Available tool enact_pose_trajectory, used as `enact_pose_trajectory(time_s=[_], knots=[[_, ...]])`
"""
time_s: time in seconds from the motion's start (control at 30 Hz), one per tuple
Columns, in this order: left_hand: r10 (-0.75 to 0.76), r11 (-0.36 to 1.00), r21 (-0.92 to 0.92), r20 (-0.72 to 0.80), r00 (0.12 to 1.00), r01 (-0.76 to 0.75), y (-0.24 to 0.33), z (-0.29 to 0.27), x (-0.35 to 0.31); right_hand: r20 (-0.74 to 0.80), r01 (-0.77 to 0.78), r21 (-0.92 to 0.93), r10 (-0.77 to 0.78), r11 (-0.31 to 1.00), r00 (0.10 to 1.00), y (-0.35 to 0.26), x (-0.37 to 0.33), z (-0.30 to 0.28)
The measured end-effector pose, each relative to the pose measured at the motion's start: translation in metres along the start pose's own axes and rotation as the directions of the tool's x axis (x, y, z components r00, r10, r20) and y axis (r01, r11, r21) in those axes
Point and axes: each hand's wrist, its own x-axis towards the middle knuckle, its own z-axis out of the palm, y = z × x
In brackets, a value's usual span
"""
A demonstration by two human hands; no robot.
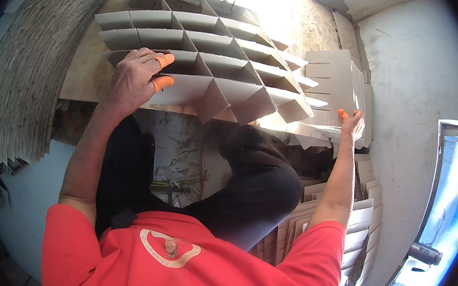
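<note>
A grey cardboard divider grid (207,57), its slotted strips crossed into open cells, stands on the wooden table in front of me. My left hand (137,77) is at the grid's near left corner, with orange finger covers on thumb and forefinger and the end of a strip between them. Far to the right, my right hand (353,125) grips the near edge of a stack of slotted cardboard strips (330,75). Orange covers show on its fingertips too. How many strips it grips is hidden.
A tall pile of cardboard strips (19,80) rises at the left. More strips (352,225) are stacked low at the right, beside a pale wall (404,71). The wooden tabletop (87,74) ends just before my knees. A blue-paned window (453,176) is at the far right.
</note>
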Motion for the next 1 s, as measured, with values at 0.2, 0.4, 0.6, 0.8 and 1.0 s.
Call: enact_pose_trajectory(time_s=[0.2, 0.4, 0.6, 0.8, 1.0], knots=[[-0.009, 1.0, -0.005, -0.016, 1.0, 0.009, 0.002, -0.01, -0.004, -0.087, 0.076, 0.234, -0.057, 0.969, 0.995, -0.011, -0.009, -0.029], [-0.072, 0.997, 0.002, -0.065, 0.995, 0.073, -0.005, -0.022, -0.018, -0.13, 0.054, 0.718, 0.058, 0.693, 0.99, -0.02, -0.001, -0.043], [-0.196, 0.979, -0.073, -0.078, 0.977, 0.191, -0.012, -0.038, -0.031, -0.25, 0.095, 0.811, 0.194, 0.577, 0.949, -0.027, 0.003, -0.069], [-0.216, 0.974, -0.08, -0.06, 0.975, 0.211, -0.023, -0.048, -0.042, -0.404, 0.382, 0.79, -0.061, 0.479, 0.913, -0.117, -0.045, -0.176], [-0.296, 0.933, -0.211, 0.004, 0.955, 0.29, -0.028, -0.032, -0.049, -0.12, 0.288, 0.922, -0.518, 0.258, 0.847, -0.233, -0.144, -0.24]])
